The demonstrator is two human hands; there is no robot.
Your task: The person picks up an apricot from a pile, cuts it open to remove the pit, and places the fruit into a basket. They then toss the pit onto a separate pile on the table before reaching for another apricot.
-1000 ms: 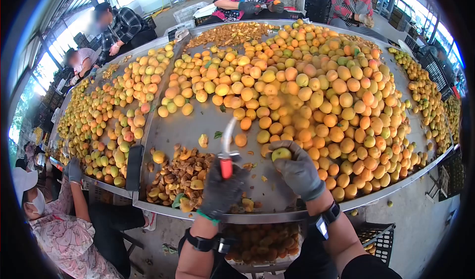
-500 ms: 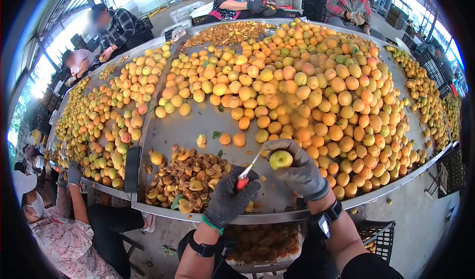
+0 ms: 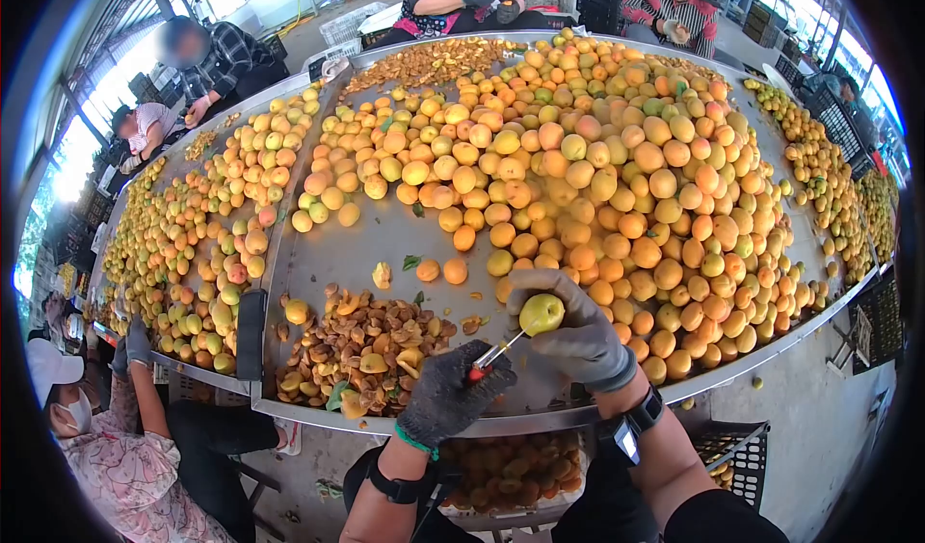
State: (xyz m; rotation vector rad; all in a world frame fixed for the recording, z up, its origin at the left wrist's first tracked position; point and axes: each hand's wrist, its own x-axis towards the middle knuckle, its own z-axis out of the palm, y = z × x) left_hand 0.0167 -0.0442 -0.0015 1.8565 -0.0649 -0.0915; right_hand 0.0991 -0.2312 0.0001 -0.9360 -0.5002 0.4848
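My left hand [image 3: 451, 395], in a dark glove with a green cuff, is closed around a small red-handled knife [image 3: 495, 352]. Its thin metal blade points up and right, the tip at the lower left side of a yellow-green apricot [image 3: 541, 314]. That fruit sits in the gloved fingers of my right hand [image 3: 578, 343], closed around it. Left of my hands lies a heap of brownish-orange apricot pieces [image 3: 356, 350] on the metal table [image 3: 332, 254]. A large pile of whole apricots [image 3: 665, 196] rises beyond my right hand.
A metal divider [image 3: 279, 225] separates the left section, which holds more apricots [image 3: 207, 244]. Below the table edge stands a crate of fruit [image 3: 511, 476]; a black crate [image 3: 737, 451] is at the right. Several people work around the table, one [image 3: 125, 447] close at my left.
The knife tip has come down from beside the right-hand fingers to the apricot's lower left side. The apricot has turned in my right hand. The view has shifted slightly.
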